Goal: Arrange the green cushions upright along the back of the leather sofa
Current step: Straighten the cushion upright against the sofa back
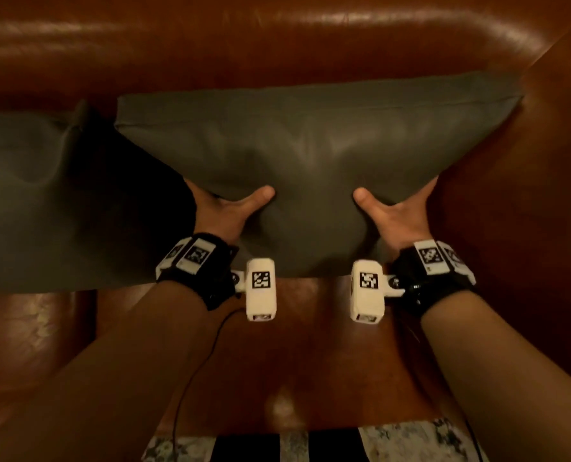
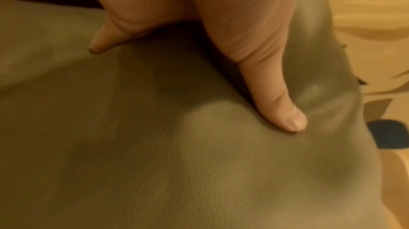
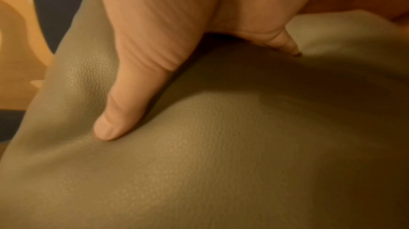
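Head view is showing a green cushion [image 1: 310, 151] being held at the centre of the frame, its far edge meeting the brown leather sofa [image 1: 277, 38] backrest toward twelve o'clock and its near end hanging over the seat toward six o'clock. The left hand [image 1: 225, 211] is gripping the cushion's lower left side at about eight o'clock of the cushion, thumb lying across the front face while the fingers are wrapping out of sight behind. The right hand [image 1: 397, 211] is gripping the lower right side at about four o'clock in the same way, thumb on the front and fingers hidden behind the edge. Both wrist views are showing a thumb pressing a dent into the green cover [image 2: 199, 163] [image 3: 221, 145], with the palm closed against it. A second green cushion [image 1: 27, 195] is lying at nine o'clock, just beside the held one and partly cut off by the frame edge. Both wrists are wearing black straps with white marker blocks [image 1: 260, 288].
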Demonstrator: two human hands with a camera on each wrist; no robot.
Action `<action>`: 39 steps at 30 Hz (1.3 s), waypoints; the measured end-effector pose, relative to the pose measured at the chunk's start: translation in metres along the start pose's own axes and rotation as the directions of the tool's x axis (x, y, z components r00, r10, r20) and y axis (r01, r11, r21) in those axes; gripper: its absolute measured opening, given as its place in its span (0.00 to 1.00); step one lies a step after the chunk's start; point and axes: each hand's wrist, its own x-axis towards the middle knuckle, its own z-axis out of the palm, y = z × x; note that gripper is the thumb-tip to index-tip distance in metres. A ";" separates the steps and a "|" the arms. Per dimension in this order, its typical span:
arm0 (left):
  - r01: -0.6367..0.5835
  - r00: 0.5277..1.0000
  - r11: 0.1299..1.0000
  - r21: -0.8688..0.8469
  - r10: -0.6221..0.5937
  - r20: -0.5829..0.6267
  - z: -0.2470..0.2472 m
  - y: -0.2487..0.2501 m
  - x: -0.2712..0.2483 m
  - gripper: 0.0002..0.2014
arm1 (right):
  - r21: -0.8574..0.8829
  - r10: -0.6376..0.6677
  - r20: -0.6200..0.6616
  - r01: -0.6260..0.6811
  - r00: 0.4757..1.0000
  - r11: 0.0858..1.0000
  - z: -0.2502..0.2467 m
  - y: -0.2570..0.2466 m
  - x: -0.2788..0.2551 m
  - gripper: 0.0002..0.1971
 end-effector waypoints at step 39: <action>0.462 0.873 0.752 0.469 -0.480 -0.091 -0.343 -0.066 -0.080 0.29 | -0.319 0.560 0.316 -0.471 0.766 0.823 0.223 0.026 -0.232 0.06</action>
